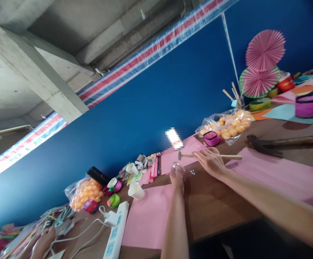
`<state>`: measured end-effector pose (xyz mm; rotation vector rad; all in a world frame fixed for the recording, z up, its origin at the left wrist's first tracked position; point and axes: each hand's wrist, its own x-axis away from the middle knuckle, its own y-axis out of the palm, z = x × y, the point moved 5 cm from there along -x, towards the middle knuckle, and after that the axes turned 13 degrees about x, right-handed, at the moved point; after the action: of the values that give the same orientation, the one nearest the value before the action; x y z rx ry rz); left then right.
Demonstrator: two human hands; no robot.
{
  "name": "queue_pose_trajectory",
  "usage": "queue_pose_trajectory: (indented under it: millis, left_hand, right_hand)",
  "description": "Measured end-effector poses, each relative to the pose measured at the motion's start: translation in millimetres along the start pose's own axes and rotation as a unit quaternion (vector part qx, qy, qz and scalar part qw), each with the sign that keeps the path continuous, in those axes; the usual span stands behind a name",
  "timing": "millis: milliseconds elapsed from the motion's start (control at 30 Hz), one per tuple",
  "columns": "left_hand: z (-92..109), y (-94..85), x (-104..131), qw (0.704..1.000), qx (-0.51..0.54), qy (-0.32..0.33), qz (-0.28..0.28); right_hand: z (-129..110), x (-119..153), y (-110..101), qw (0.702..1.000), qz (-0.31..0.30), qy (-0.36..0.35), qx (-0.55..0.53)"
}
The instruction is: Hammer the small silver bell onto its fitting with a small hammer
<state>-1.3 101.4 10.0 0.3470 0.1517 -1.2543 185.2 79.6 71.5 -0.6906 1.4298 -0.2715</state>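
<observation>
My right hand (209,162) is closed around the wooden handle of a small hammer (232,157). The hammer's little head points left and hovers just above and beyond my left hand (177,178). In the fingers of that left hand is a small shiny, partly clear round thing (176,165), too small to name surely. Several tiny silvery balls (192,172) lie on the brown table between my hands. Pink paper sheets (148,216) are spread to the left of my left arm and under my right forearm.
A claw hammer (294,142) lies at the right. Bags of orange balls (233,126), a magenta ring box (211,138), a white cup (136,191) and a power strip (115,232) stand around. Another person's hand (44,242) is at lower left. A blue wall (134,118) backs the table.
</observation>
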Motion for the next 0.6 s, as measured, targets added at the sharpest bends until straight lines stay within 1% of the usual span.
queue_pose_trajectory:
  millis: [167,333,433,600]
  left_hand:
    - [1.2,3.0,2.3,0.999,0.033,-0.017,-0.012]
    - [4.4,5.4,5.2,0.998,0.037,-0.034,-0.025]
    - [8.5,5.6,6.3,0.998,0.034,-0.037,-0.026]
    - [17.0,2.8,7.1,0.999,0.018,-0.040,-0.024]
  right_hand:
    - [-2.1,0.4,-1.5,1.000,0.008,0.000,0.003]
    - [-9.6,2.6,4.3,0.999,0.007,-0.035,0.017]
    - [-7.0,2.9,6.9,1.000,0.006,-0.024,0.015]
    - [1.5,3.1,10.9,0.999,-0.033,-0.008,0.023]
